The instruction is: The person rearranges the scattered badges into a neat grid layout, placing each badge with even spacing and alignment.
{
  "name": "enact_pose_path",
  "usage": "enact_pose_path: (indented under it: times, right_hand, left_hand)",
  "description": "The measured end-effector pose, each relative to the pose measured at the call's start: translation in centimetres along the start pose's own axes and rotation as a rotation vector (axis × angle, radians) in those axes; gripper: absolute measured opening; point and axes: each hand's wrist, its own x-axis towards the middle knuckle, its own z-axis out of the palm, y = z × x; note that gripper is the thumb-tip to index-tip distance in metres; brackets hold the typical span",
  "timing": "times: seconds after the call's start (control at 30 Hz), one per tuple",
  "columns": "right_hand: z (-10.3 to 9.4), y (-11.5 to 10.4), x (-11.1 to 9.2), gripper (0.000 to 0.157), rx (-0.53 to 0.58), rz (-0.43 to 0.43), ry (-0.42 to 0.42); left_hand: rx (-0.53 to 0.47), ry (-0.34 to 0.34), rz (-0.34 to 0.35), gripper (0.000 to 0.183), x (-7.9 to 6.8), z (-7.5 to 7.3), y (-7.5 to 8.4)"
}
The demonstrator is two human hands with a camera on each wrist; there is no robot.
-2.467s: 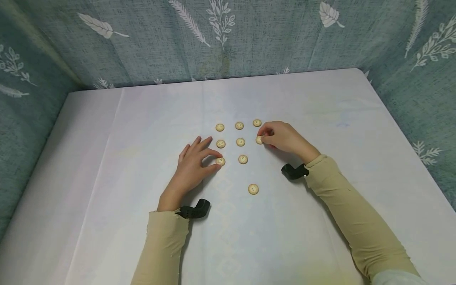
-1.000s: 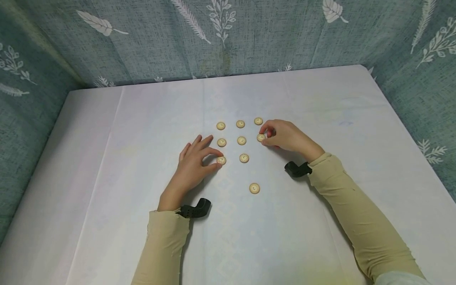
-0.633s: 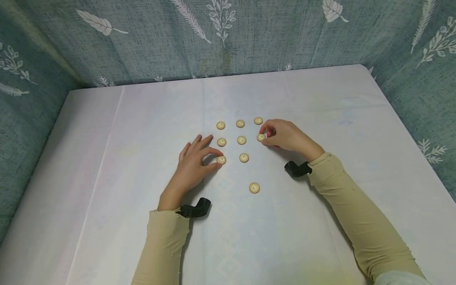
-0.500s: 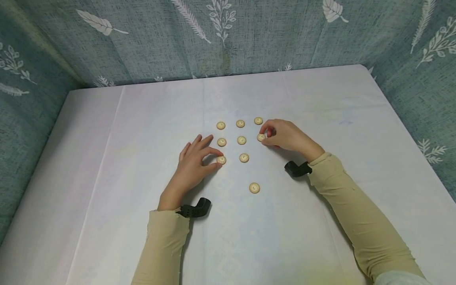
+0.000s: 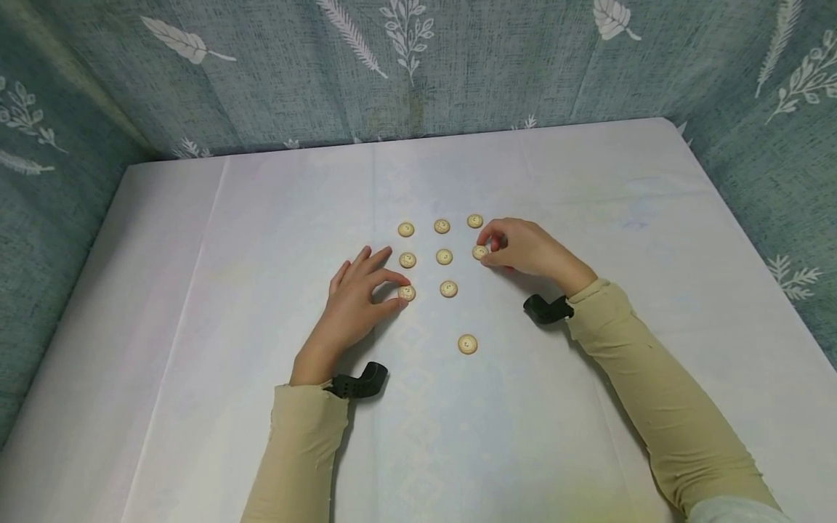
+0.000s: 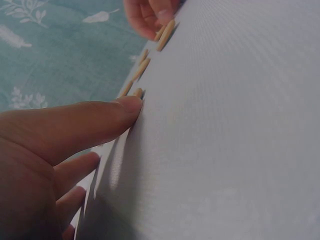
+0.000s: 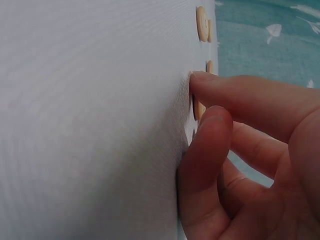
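Observation:
Several round, pale wooden buttons lie on the white cloth in rows. My left hand [image 5: 353, 305] has its thumb and index finger on opposite edges of the button [image 5: 407, 293] at the near end of the left column; its other fingers spread away. In the left wrist view the thumb [image 6: 95, 122] hides most of that button. My right hand [image 5: 523, 247] pinches the middle button [image 5: 480, 252] of the right column at its right side. The right wrist view shows its thumb and index finger at that button [image 7: 199, 109], close to the cloth.
Between the hands runs the middle column, with its nearest button [image 5: 448, 288] level with the left hand. A separate button [image 5: 467, 343] lies closer to the person. Green leaf-patterned curtains [image 5: 275, 80] stand behind and beside the white-covered table [image 5: 216, 290].
The head view has shifted slightly. More of the right hand's button shows now than 2.5 s ago, its fingers sitting slightly further right. The left hand keeps its hold; the buttons keep their layout.

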Motion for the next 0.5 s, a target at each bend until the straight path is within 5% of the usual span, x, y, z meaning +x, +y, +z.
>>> enact_pose_path:
  times: [0.5]
  right_hand:
    - [-0.26, 0.16, -0.22, 0.033, -0.001, -0.029, -0.040]
  left_hand:
    - [0.007, 0.006, 0.010, 0.021, 0.09, 0.19, -0.11]
